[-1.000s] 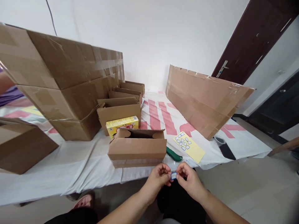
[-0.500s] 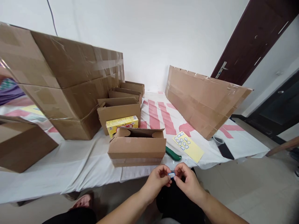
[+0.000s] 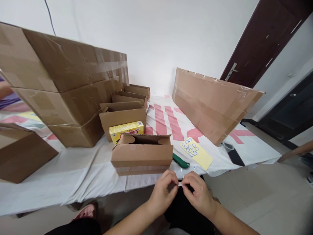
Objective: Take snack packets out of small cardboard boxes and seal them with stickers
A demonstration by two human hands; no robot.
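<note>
A small white piece (image 3: 180,184) sits at the lower centre of the frame, just in front of the edge of the cloth-covered counter (image 3: 83,173). The left hand (image 3: 163,190) pinches its left end between thumb and fingers, and the right hand (image 3: 198,193) pinches its right end the same way, so both sets of fingers are clamped on it. Most of the piece is hidden by the fingertips, and its markings cannot be made out.

Directly above the hands, a green-handled tool (image 3: 181,161) lies on the cloth beside the right end of an open cardboard box (image 3: 141,155). To the right of the tool is a yellow sheet (image 3: 201,158), its upper left part bearing blue-edged white labels (image 3: 192,150). Further right, near the counter's edge, lie a clear round object (image 3: 228,146) and a dark flat item (image 3: 236,158).

Behind the open box leans a yellow printed carton (image 3: 126,130), with more open boxes (image 3: 123,116) lined up past it toward the wall (image 3: 156,39). A tall stack of taped cartons (image 3: 75,107) fills the upper left, and a cardboard panel (image 3: 212,104) stands at right of centre, below a dark red door (image 3: 266,42). At the far left edge, part of another person's arm (image 3: 3,89) shows beside purple clothing.
</note>
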